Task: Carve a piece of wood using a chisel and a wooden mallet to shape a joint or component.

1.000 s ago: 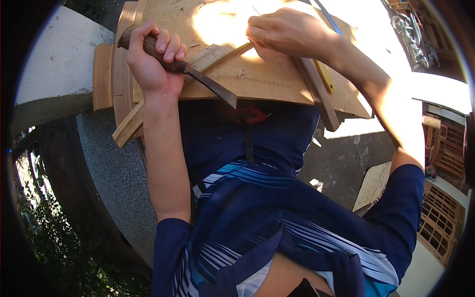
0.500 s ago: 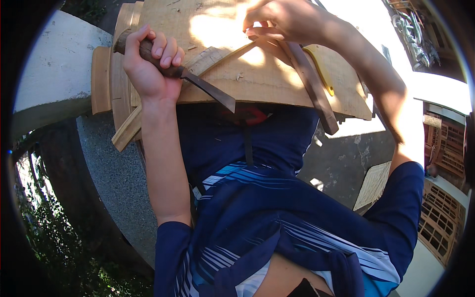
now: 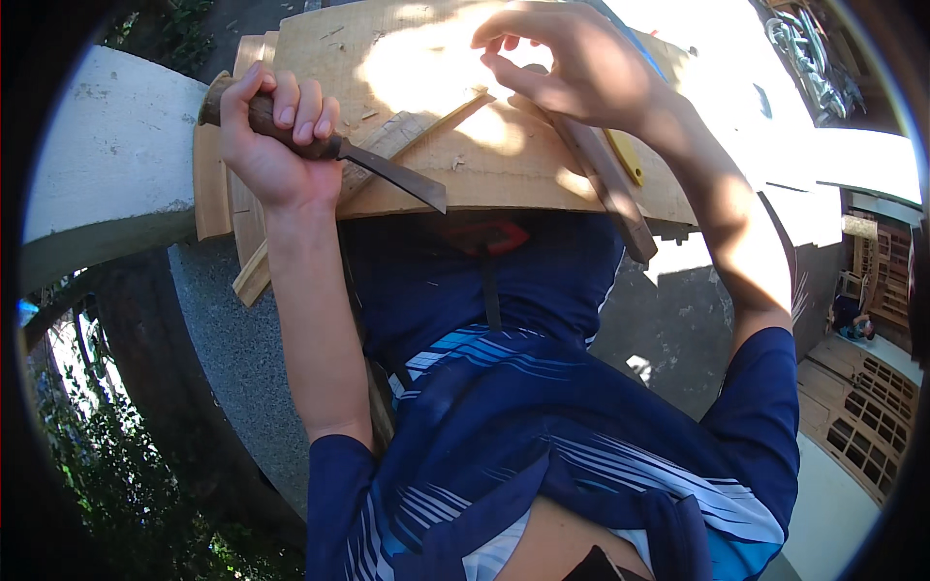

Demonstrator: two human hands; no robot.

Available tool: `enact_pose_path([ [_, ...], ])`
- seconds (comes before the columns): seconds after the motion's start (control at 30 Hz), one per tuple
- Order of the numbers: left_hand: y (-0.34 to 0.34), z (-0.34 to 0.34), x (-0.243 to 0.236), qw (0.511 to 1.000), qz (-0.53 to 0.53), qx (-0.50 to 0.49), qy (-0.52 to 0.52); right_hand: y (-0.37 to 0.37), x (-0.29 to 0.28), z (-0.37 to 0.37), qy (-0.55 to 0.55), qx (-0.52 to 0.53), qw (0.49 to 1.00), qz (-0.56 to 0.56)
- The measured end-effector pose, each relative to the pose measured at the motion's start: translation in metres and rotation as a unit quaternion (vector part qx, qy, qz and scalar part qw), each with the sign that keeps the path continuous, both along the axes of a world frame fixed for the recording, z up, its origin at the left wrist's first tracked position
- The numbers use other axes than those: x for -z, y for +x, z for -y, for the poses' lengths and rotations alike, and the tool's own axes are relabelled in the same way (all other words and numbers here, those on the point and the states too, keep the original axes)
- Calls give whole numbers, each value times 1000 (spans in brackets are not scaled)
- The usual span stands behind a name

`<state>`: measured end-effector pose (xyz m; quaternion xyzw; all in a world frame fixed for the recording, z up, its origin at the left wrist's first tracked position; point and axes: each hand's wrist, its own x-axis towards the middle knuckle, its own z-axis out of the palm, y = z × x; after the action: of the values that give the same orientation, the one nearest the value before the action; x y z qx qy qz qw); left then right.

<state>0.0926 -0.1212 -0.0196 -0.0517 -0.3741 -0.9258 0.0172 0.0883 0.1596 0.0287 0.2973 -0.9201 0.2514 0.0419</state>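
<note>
My left hand (image 3: 281, 136) grips the brown wooden handle of a knife (image 3: 397, 179); its dark blade, cut at a slant, points right and down over the board's near edge. Beneath that hand a thin wooden strip (image 3: 254, 276) runs slantwise up to the right across the pale wooden board (image 3: 504, 174). A wider offcut (image 3: 392, 136) lies along it. My right hand (image 3: 581, 73) is above the board, just past the strip's upper end, with thumb and curled fingers apart and nothing seen between them.
A dark wooden bar (image 3: 615, 198) overhangs the board's near edge, beside a yellow handle (image 3: 625, 155). Behind my right hand shows a blue edge (image 3: 635, 41). A white ledge (image 3: 116, 145) stands left. Lattice wooden frames (image 3: 872, 426) and a person (image 3: 854, 321) are far right.
My right hand has let go of the strip's upper end, and its fingers have spread. My left hand with the knife has shifted slightly left.
</note>
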Motion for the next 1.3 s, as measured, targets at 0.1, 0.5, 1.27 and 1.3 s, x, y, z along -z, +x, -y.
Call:
enact_pose_path([
  [0.1,-16,-13,-27,996,-79,-35,14,21,14,-16,18,68,997,-43],
  [0.5,-63,-72,-47,973,-142,-46,-174,128,38,-74,-53,247,959,128],
  [1.27,-27,-97,-54,937,-233,-139,-221,158,67,-46,-22,280,954,-104],
  [1.3,-25,-97,-54,933,-242,-136,-228,159,66,-46,-33,284,955,-81],
])
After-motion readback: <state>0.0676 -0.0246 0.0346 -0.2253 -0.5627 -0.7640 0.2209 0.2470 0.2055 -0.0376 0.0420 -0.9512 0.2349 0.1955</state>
